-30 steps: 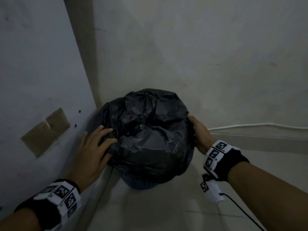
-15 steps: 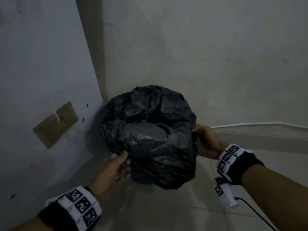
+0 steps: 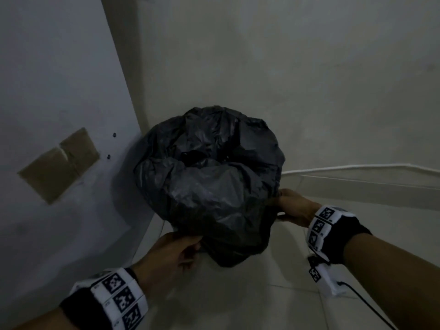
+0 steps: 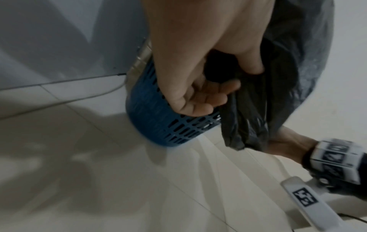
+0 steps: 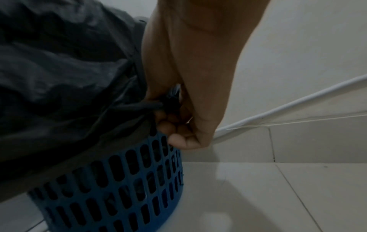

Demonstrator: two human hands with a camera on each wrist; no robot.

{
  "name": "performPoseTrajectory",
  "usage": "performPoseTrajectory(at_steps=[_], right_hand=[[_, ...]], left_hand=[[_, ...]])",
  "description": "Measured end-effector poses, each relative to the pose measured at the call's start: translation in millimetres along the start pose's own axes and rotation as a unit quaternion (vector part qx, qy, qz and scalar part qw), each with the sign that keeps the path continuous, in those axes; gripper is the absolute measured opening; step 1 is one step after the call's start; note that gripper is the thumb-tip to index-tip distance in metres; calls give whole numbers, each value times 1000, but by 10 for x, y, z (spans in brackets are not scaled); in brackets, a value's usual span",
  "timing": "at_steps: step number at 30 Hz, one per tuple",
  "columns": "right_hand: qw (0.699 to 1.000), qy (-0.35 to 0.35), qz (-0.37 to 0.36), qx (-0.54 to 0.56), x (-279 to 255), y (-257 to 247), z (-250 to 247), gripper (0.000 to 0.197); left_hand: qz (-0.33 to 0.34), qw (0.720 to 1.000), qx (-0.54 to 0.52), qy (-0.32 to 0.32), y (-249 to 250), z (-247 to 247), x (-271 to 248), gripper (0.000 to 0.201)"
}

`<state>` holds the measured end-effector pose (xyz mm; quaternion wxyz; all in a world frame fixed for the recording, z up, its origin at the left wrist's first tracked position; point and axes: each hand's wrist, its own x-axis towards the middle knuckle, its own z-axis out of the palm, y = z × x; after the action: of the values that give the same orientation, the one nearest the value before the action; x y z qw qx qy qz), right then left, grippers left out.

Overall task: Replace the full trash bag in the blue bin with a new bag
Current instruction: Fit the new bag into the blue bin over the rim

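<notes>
Edges of the bulging crumpled black plastic trash bag (image 3: 209,186) are being pinched by left hand (image 3: 171,253) and right hand (image 3: 294,207); only wrist views are showing the perforated blue plastic bin (image 5: 127,188) underneath.

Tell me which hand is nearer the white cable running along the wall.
Right. The right hand grips the black bag just below the white cable; the left hand holds the bag's opposite, near side.

The head camera looks down from above into a room corner, over the black trash bag (image 3: 209,186). Each wrist camera sits low and very near, looking along its hand toward the floor. All three share the bag; both wrist views show the blue bin (image 4: 158,122).
</notes>
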<state>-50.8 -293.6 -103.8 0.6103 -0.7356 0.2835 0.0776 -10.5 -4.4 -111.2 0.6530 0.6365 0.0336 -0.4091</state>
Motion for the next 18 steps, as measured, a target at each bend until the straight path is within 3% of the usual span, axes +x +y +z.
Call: performPoseTrajectory(at_steps=[3, 5, 8, 10, 12, 14, 17, 18], right_hand=[[999, 41, 10, -25, 41, 13, 75, 9], [997, 61, 20, -53, 46, 13, 98, 11], [984, 84, 54, -146, 54, 87, 114, 22], [963, 99, 84, -235, 68, 156, 169, 34], [945, 105, 113, -290, 88, 193, 257, 31], [945, 89, 141, -282, 84, 210, 329, 26], [970, 19, 159, -182, 22, 222, 339, 8], [977, -2, 157, -145, -4, 230, 302, 15]], left_hand=[[13, 1000, 22, -16, -43, 35, 37, 32], [10, 1000, 29, -5, -62, 32, 55, 29], [-2, 995, 74, 72, -127, -60, 122, 16], [-11, 987, 99, 128, -206, -185, 165, 20], [-11, 985, 89, 150, -248, -256, 152, 28], [-4, 984, 73, 164, -271, -256, 122, 38], [3, 972, 131, 197, -323, -214, 56, 51], [18, 968, 159, 196, -341, -180, 12, 52]])
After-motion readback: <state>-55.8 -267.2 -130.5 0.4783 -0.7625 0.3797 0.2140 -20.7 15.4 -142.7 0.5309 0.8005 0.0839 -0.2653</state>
